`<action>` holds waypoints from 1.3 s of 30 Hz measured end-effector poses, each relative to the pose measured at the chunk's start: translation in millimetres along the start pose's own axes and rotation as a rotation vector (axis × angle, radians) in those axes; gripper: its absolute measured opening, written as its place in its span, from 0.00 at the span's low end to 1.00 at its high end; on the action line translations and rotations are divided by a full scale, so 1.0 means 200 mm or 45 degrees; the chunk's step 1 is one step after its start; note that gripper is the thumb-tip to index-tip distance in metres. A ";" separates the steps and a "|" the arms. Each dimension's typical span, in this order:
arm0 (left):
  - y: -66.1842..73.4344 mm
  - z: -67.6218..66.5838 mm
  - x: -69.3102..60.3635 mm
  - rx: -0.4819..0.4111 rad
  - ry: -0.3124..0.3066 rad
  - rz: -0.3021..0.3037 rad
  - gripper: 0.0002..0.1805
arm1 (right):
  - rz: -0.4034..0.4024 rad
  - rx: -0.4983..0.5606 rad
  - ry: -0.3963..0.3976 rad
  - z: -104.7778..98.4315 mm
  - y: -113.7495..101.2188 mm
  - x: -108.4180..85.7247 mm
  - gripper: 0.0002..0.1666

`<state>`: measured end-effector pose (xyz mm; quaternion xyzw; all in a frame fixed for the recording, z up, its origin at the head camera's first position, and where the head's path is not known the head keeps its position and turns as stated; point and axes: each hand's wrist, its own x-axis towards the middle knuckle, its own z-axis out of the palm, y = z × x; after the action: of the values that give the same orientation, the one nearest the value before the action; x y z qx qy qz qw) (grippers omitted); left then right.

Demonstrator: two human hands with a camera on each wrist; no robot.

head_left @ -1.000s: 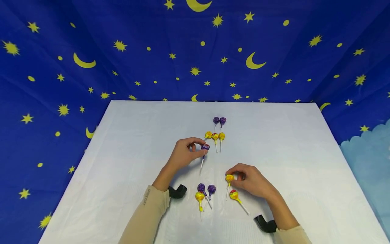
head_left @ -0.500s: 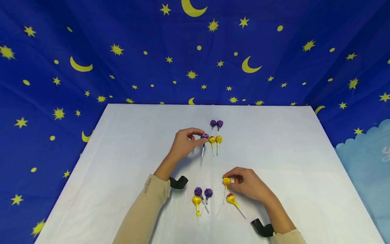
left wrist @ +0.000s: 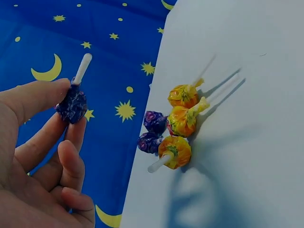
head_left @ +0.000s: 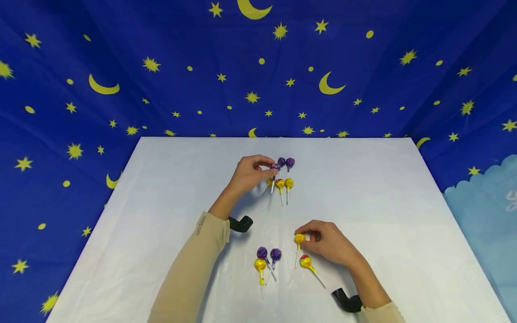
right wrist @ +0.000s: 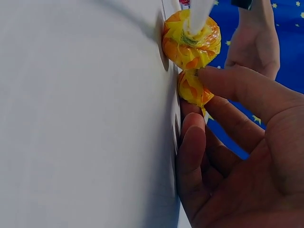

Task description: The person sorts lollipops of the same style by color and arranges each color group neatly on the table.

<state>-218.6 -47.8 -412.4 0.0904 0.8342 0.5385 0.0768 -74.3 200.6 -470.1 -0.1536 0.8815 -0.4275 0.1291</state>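
Observation:
Near the far end of the table, my left hand [head_left: 251, 174] pinches a purple lollipop [head_left: 274, 166] by its wrapped head between thumb and fingers. The left wrist view shows this purple lollipop [left wrist: 72, 104] raised, its white stick pointing away. Just right of it lie two purple lollipops [head_left: 290, 163]. Below them are three yellow lollipops [head_left: 288, 183], the leftmost partly hidden by the held one. Closer to me, my right hand [head_left: 329, 242] pinches a yellow lollipop [head_left: 300, 238] by its head, low at the table. A yellow-and-red lollipop [head_left: 305, 260] lies just in front of that hand.
Left of the right hand, two purple lollipops [head_left: 276, 255] and a yellow lollipop [head_left: 260, 265] lie together with crossing sticks. Everything is on a white-covered table [head_left: 181, 179]. A blue star-and-moon cloth [head_left: 202, 89] hangs around it. Black wrist mounts [head_left: 241, 224] stick out at both wrists.
My left hand has carried the purple lollipop away from me, past the yellow row to beside the far purple pair. The right hand keeps its hold and place; the head view shifted slightly.

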 end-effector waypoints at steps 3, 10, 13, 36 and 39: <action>0.01 0.00 0.04 -0.005 -0.002 -0.013 0.14 | 0.006 -0.003 0.012 -0.01 0.00 0.00 0.15; 0.02 0.00 0.12 0.048 0.047 -0.005 0.14 | -0.012 0.019 -0.001 -0.01 0.00 0.01 0.15; 0.03 -0.01 0.14 0.098 0.096 -0.004 0.14 | -0.038 0.027 -0.012 -0.01 0.00 0.01 0.15; -0.01 0.06 0.31 0.420 0.181 -0.255 0.13 | -0.011 0.001 0.019 0.01 -0.01 0.00 0.14; -0.02 0.07 0.33 0.469 0.178 -0.272 0.12 | -0.011 -0.016 0.019 0.01 -0.01 0.00 0.14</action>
<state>-279.3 -21.1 -424.0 -0.0235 0.9266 0.3710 0.0576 -73.3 197.7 -469.6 -0.1550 0.8844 -0.4237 0.1199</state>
